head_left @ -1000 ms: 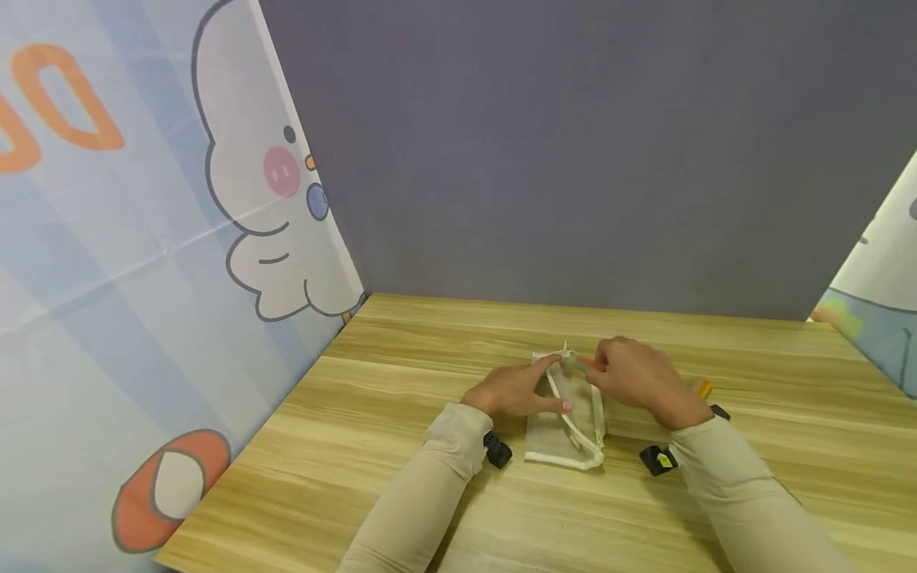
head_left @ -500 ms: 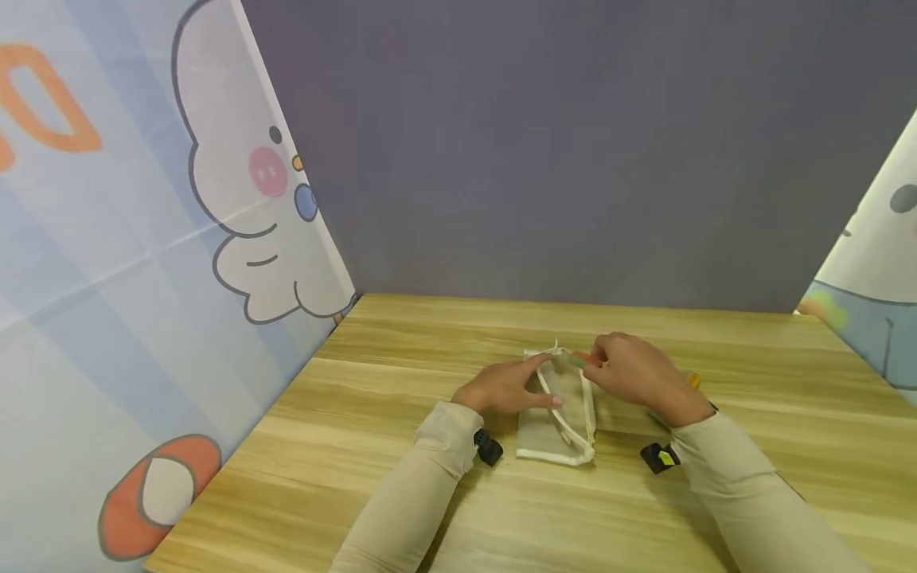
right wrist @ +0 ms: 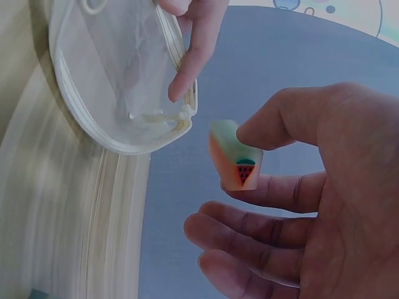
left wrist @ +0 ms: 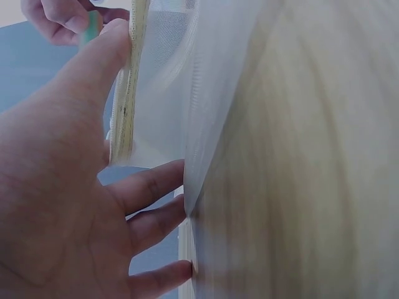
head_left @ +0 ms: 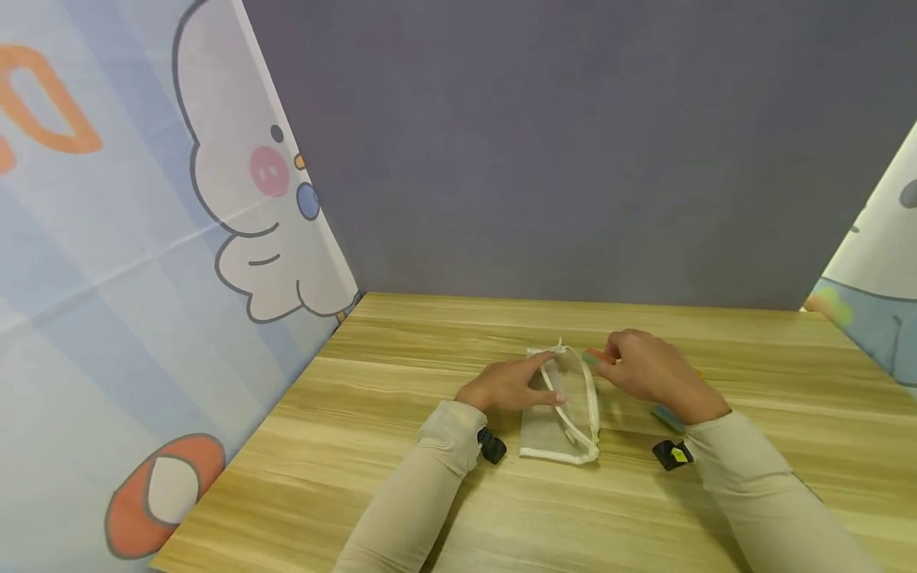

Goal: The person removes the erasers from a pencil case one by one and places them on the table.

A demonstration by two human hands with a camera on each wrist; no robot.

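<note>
A white mesh zipper pouch [head_left: 553, 434] lies on the wooden table with its mouth spread. My left hand [head_left: 505, 386] rests at the pouch, thumb and index finger stretched apart along the zippered edge. In the left wrist view its other fingers [left wrist: 159, 224] reach out straight and touch the mesh. My right hand [head_left: 648, 366] pinches a small green-and-orange block [right wrist: 232, 152] with a watermelon print between thumb and index finger. That block is just right of the pouch's mouth, outside it. The remaining fingers of the right hand curl loosely below.
Partly hidden by the right wrist, a blue item [head_left: 668, 417] lies on the table [head_left: 430, 334]. A bit of something yellow [head_left: 701, 374] shows behind that wrist. A grey panel [head_left: 573, 159] stands along the back, and a printed cartoon sheet [head_left: 165, 263] hangs on the left.
My right hand has drawn back to the right with the block, away from the pouch's mouth. More of the blue item shows. The left hand stays on the pouch.
</note>
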